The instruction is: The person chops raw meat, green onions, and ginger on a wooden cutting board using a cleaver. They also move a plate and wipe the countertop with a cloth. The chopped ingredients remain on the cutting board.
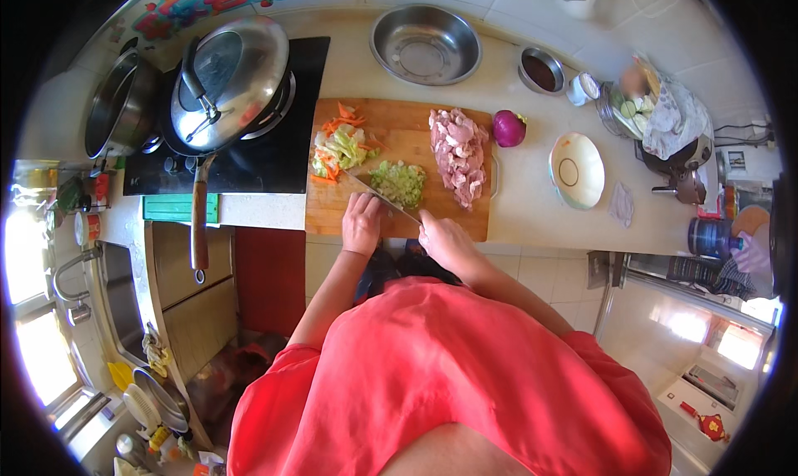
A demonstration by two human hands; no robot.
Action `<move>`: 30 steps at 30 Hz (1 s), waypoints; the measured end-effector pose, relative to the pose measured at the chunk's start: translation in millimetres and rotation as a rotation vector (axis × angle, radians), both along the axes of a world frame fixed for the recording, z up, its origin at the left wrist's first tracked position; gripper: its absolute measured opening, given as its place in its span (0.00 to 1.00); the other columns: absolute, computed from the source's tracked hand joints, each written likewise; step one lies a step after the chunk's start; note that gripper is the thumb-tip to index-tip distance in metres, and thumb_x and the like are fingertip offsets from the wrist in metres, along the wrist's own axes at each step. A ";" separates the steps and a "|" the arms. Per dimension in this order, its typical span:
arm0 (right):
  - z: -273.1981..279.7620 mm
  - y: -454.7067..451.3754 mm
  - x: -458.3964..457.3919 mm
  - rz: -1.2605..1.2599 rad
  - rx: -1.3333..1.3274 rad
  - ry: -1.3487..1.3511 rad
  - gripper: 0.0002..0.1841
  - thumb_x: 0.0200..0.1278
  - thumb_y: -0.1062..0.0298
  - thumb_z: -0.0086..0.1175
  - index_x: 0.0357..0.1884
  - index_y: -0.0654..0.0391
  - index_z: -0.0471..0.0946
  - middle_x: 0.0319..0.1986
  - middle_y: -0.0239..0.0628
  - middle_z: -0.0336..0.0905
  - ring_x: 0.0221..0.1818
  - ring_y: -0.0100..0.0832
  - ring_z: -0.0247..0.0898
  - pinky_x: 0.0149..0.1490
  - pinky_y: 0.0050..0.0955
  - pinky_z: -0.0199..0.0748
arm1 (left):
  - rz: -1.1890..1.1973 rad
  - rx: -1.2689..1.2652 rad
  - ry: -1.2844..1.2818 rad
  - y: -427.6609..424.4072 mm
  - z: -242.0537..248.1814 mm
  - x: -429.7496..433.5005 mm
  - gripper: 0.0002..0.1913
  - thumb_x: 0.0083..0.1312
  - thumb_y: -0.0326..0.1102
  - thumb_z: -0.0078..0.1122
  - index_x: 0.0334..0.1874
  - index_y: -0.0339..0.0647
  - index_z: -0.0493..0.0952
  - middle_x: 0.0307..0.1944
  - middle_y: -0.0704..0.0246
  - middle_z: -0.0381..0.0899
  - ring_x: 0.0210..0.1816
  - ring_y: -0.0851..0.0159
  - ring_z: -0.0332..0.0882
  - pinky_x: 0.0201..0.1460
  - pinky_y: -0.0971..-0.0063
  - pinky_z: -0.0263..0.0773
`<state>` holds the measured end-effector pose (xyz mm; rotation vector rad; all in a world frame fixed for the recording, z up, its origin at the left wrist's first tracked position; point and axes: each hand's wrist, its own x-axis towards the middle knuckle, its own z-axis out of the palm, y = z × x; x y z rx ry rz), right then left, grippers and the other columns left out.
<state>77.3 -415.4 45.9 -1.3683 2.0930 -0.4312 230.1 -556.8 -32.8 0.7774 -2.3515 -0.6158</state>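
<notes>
My right hand grips the handle of a kitchen knife, whose blade slants up and left across the wooden cutting board. My left hand rests with bent fingers at the board's near edge, beside the blade; whatever lies beneath those fingers is hidden. Just beyond the blade is a heap of finely chopped pale green vegetable. Farther left, cut leafy pieces lie among orange carrot strips. Chunks of raw pink meat cover the board's right part.
A purple onion sits right of the board, with an oval bowl beyond it. Behind the board stands a steel basin. A lidded wok occupies the cooktop at left, its wooden handle jutting past the counter edge.
</notes>
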 end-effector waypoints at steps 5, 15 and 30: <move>0.2 0.0 1.7 0.015 -0.031 -0.056 0.12 0.63 0.70 0.53 0.45 0.63 0.71 0.24 0.53 0.79 0.30 0.57 0.77 0.35 0.54 0.72 | -0.007 -0.032 -0.018 3.0 -2.1 2.6 0.10 0.52 0.22 0.57 0.38 0.38 0.78 0.41 0.62 0.79 0.44 0.51 0.75 0.48 0.61 0.75; -6.4 0.5 5.6 0.015 -0.059 -0.068 0.13 0.62 0.71 0.54 0.47 0.65 0.71 0.25 0.52 0.79 0.30 0.56 0.78 0.36 0.52 0.73 | -0.001 -0.059 -0.082 10.8 -0.6 10.6 0.10 0.55 0.24 0.55 0.39 0.37 0.77 0.43 0.60 0.78 0.45 0.51 0.74 0.51 0.62 0.74; -4.3 -8.1 6.1 0.075 -0.031 -0.015 0.19 0.62 0.70 0.52 0.54 0.67 0.73 0.24 0.54 0.80 0.29 0.55 0.79 0.36 0.51 0.77 | -0.031 -0.015 -0.077 10.3 -2.2 24.8 0.10 0.58 0.23 0.53 0.42 0.37 0.77 0.44 0.59 0.79 0.47 0.51 0.76 0.53 0.61 0.74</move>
